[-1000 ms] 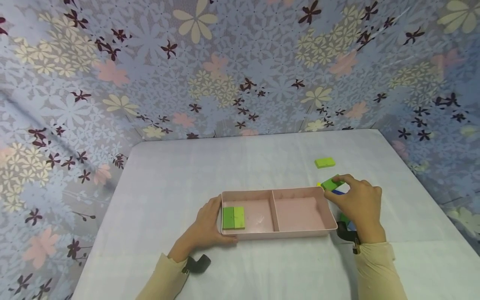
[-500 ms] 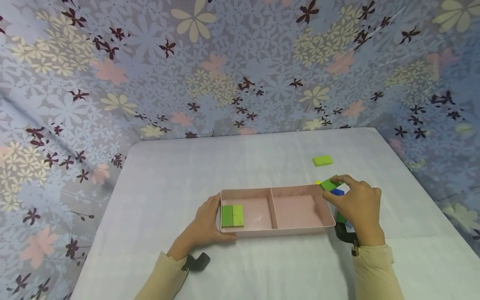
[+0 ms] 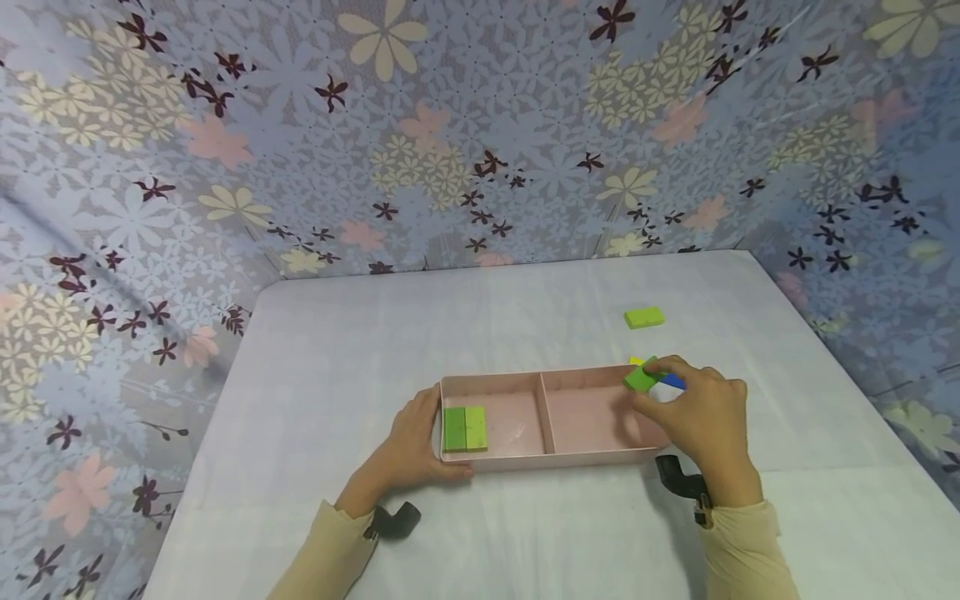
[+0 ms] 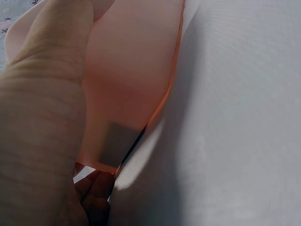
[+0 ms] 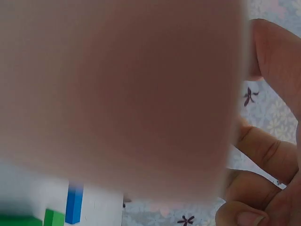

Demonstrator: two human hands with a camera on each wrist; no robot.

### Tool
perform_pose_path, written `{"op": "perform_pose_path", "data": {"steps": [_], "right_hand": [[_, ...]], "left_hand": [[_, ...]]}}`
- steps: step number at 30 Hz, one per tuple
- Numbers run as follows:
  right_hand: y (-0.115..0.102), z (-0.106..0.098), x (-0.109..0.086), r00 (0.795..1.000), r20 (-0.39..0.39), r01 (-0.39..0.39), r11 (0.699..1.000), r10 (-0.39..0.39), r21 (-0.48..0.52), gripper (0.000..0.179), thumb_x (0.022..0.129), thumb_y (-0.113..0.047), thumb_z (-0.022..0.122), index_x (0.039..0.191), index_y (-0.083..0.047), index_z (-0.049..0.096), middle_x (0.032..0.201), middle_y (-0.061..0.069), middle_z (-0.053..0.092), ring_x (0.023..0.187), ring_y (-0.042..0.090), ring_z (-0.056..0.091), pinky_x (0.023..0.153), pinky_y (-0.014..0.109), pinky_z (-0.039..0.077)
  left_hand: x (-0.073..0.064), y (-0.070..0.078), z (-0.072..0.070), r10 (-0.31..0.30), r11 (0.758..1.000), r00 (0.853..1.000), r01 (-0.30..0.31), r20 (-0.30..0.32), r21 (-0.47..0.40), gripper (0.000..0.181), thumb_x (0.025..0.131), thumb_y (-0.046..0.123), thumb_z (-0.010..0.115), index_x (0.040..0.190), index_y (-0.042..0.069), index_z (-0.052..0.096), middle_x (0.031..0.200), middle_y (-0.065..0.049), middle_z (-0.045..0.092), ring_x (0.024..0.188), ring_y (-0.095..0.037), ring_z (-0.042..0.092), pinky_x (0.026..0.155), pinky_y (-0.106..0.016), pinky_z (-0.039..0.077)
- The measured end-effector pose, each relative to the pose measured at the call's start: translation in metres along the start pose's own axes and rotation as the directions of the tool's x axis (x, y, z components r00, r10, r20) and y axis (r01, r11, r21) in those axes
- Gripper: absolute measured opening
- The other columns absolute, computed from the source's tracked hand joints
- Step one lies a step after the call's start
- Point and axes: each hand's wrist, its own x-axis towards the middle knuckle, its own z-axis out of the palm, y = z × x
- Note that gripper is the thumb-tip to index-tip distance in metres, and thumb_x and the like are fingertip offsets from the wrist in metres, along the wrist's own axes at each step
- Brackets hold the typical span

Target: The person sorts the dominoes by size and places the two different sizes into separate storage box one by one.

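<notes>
A pink two-compartment box (image 3: 495,463) lies on the white-covered table. My left hand (image 3: 411,442) grips its left end, with the thumb along the front wall. In the left wrist view the box wall (image 4: 136,61) runs beside the hand (image 4: 42,117). Two green blocks (image 3: 465,429), one darker than the other, lie side by side at the left of the left compartment. Between thumb and fingers my right hand (image 3: 705,412) pinches a green block (image 3: 641,379), tilted over the right compartment's back right corner. In the right wrist view a large blurred surface hides the held block.
A lime block (image 3: 644,317) lies alone farther back. Behind the box's right end, a yellow piece (image 3: 636,361) and a blue block (image 3: 673,381) are partly hidden. Green (image 5: 54,217) and blue (image 5: 74,202) blocks show low in the right wrist view. Patterned cloth (image 3: 480,167) hangs behind the table.
My right hand has moved left with the green block, from beside the box's right end to over the right compartment. The left hand keeps its grip on the box.
</notes>
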Motion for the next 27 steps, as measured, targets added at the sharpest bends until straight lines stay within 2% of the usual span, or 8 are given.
{"op": "perform_pose_path", "data": {"steps": [6, 12, 17, 21, 27], "right_hand": [[-0.008, 0.009, -0.001, 0.998, -0.001, 0.067, 0.998, -0.067, 0.009, 0.038, 0.061, -0.046, 0.079, 0.093, -0.028, 0.068, 0.048, -0.007, 0.051, 0.06, 0.019, 0.05, 0.067, 0.045, 0.025], [-0.018, 0.019, -0.002, 0.993, 0.0, 0.122, 0.992, -0.122, 0.041, 0.032, 0.06, -0.04, 0.079, 0.087, -0.029, 0.067, 0.072, -0.005, 0.067, 0.062, 0.017, 0.052, 0.067, 0.04, 0.024], [-0.025, 0.023, -0.003, 0.989, 0.01, 0.145, 0.987, -0.146, 0.075, 0.029, 0.06, -0.034, 0.078, 0.086, -0.031, 0.066, 0.079, -0.012, 0.066, 0.067, 0.017, 0.055, 0.067, 0.037, 0.023], [-0.031, 0.025, -0.005, 0.984, 0.029, 0.173, 0.98, -0.177, 0.098, 0.03, 0.059, -0.031, 0.076, 0.087, -0.032, 0.065, 0.092, -0.017, 0.065, 0.071, 0.018, 0.056, 0.067, 0.037, 0.023], [-0.038, 0.029, -0.006, 0.97, 0.007, 0.24, 0.96, -0.243, 0.148, 0.032, 0.057, -0.028, 0.077, 0.087, -0.029, 0.068, 0.098, -0.013, 0.065, 0.09, 0.016, 0.06, 0.067, 0.035, 0.024]], "left_hand": [[0.0, -0.001, 0.001, 0.003, 1.0, 1.0, -0.003, -0.009, -0.009, 0.128, 0.051, 0.075, 0.069, 0.147, 0.03, -0.004, 0.144, 0.007, 0.024, 0.132, -0.014, 0.023, 0.107, -0.042, 0.023], [0.001, -0.001, 0.002, 0.006, 1.0, 1.0, -0.006, -0.013, -0.009, 0.128, 0.051, 0.075, 0.069, 0.147, 0.029, -0.003, 0.144, 0.007, 0.025, 0.131, -0.015, 0.024, 0.107, -0.043, 0.024], [0.001, -0.001, 0.001, 0.0, 1.0, 1.0, 0.0, 0.0, 0.001, 0.13, 0.05, 0.076, 0.068, 0.147, 0.027, -0.003, 0.145, 0.006, 0.023, 0.133, -0.016, 0.022, 0.108, -0.043, 0.022], [0.0, -0.001, 0.001, 0.001, 1.0, 1.0, -0.001, 0.006, 0.007, 0.13, 0.05, 0.076, 0.068, 0.147, 0.027, -0.004, 0.146, 0.006, 0.022, 0.134, -0.016, 0.021, 0.108, -0.043, 0.021], [0.0, -0.001, 0.001, 0.02, 1.0, 1.0, -0.02, -0.01, -0.006, 0.129, 0.05, 0.076, 0.068, 0.148, 0.025, 0.0, 0.145, 0.005, 0.024, 0.133, -0.016, 0.023, 0.107, -0.044, 0.023]]}}
